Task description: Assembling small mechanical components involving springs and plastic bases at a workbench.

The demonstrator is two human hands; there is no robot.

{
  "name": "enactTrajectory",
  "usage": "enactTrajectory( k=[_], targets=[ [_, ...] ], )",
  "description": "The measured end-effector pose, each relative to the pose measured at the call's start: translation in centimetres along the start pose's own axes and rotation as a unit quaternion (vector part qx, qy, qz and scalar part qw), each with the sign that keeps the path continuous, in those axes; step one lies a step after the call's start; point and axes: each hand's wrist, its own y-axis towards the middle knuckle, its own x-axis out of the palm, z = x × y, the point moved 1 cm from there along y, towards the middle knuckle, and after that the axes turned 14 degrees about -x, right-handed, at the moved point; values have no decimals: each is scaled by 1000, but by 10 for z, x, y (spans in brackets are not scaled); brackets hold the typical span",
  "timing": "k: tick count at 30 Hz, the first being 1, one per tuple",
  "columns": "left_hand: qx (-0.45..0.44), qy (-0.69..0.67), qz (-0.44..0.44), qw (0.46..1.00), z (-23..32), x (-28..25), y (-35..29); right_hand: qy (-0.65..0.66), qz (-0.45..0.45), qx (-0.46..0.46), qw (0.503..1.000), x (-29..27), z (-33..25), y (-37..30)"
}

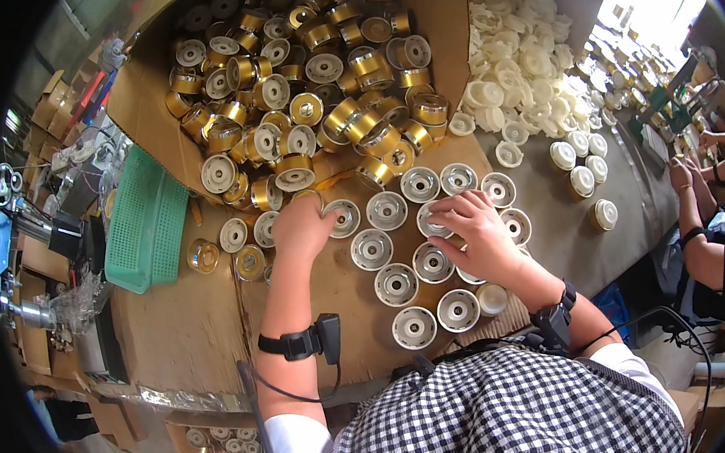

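At the edge of the pile, my left hand [296, 227] is closed, its fingers curled at a gold cap [306, 197] that they partly hide. A white-rimmed cap [342, 219] lies right beside its thumb. My right hand [484, 238] reaches over the set-out caps with its fingers apart. Its fingertips touch a white-rimmed cap [432, 220], and its thumb is over another cap [432, 264]. Several such caps, hollow side up, stand in rough rows between and below my hands, including a cap [414, 328] near me.
A large cardboard box [150, 128] spills gold caps onto the cardboard-covered table [175, 335]. Translucent white plastic pieces [520, 61] are heaped at the back right. A green basket [145, 218] leans at left. Another person's arms [697, 200] are at the right.
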Motion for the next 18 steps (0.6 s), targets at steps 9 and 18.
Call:
enactTrajectory(
  k=[9, 18],
  targets=[
    [-86, -141, 405, 899, -71, 31, -96, 11, 21, -1, 1000, -4, -9, -6],
    [-44, -333, 268, 903, -109, 88, -98, 85, 21, -82, 993, 9, -47, 18]
  ],
)
